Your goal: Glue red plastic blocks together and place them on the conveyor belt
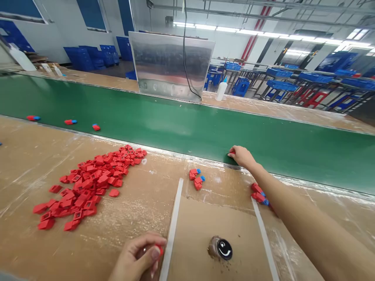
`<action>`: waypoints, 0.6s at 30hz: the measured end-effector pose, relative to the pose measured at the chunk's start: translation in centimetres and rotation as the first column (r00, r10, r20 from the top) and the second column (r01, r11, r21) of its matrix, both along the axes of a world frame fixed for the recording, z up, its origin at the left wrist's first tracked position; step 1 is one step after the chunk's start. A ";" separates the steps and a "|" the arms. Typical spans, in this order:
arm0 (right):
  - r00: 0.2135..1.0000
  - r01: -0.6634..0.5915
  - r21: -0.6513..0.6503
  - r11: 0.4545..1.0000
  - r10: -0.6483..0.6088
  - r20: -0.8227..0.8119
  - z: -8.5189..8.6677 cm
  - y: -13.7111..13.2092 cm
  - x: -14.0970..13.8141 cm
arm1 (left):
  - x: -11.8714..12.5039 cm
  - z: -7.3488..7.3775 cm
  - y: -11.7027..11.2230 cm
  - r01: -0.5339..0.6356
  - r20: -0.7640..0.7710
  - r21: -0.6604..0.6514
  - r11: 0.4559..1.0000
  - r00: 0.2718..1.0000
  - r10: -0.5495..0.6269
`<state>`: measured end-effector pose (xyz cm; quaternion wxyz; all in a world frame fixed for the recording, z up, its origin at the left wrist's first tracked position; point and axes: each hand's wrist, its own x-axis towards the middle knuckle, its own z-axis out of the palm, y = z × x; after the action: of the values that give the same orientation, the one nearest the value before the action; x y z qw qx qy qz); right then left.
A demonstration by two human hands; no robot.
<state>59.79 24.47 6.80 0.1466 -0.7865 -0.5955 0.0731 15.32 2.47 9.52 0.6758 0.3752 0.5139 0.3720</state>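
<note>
My left hand [139,255], low in the view, pinches a small red plastic piece [159,249] between thumb and fingers. My right hand [241,156] reaches forward to the near edge of the green conveyor belt [164,121]. Its fingers are closed on a small red piece [231,153], mostly hidden by them. Left of centre lies a big heap of red plastic pieces [90,179]. Two red-and-blue pieces [197,179] rest between the hands, near the belt. More red-and-blue pieces [258,195] lie beside my right forearm, partly covered by it.
A small round pot of dark liquid [224,249] stands on a cardboard sheet [199,222] bordered by white tape. Three red-and-blue pieces [70,121] sit on the belt's left part. Across the belt are a metal panel [172,64] and a white squeeze bottle [221,89].
</note>
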 end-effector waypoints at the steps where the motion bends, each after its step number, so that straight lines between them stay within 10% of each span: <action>1: 1.000 0.014 0.002 1.000 -0.014 -0.006 0.4 -1.0 0.1 | 0.2 -0.1 0.0 0.014 -0.007 -0.008 1.000 1.000 -0.014; 11: 0.960 -0.040 0.033 0.999 0.047 -0.275 5.9 -18.0 -2.2 | 3.8 -1.2 -2.2 0.145 0.145 0.074 0.987 0.977 -0.154; 18: 0.763 -0.101 0.107 0.989 0.146 -0.629 5.8 -30.8 -6.7 | 5.7 -0.9 -3.9 0.217 0.133 0.094 0.972 0.965 -0.228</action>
<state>53.09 -6.30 12.61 0.3602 -0.6693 -0.5635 0.3238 20.98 -1.47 8.59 0.7330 0.4294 0.4038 0.3396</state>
